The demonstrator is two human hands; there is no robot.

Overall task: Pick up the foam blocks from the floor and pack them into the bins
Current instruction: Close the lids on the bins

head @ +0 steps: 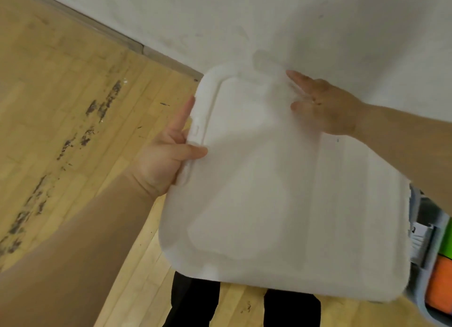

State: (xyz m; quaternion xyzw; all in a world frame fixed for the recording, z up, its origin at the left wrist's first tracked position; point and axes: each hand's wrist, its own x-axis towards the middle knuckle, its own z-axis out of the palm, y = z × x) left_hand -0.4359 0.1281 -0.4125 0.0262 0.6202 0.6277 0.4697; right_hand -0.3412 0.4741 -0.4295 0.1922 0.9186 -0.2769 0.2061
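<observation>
Two hands are holding a white lid, tilted, and it is blocking most of my view of the bin at lower right. Only a strip of that bin is showing, with an orange foam block and a green foam block inside. Scuffed wooden floor is meeting a white wall; black trouser legs are showing below the lid.

Left hand is gripping the lid's left edge, with the thumb on top, the index finger straight along the rim and the other fingers hidden. Right hand is lying flat on the lid's far side, fingers straight and spread.
</observation>
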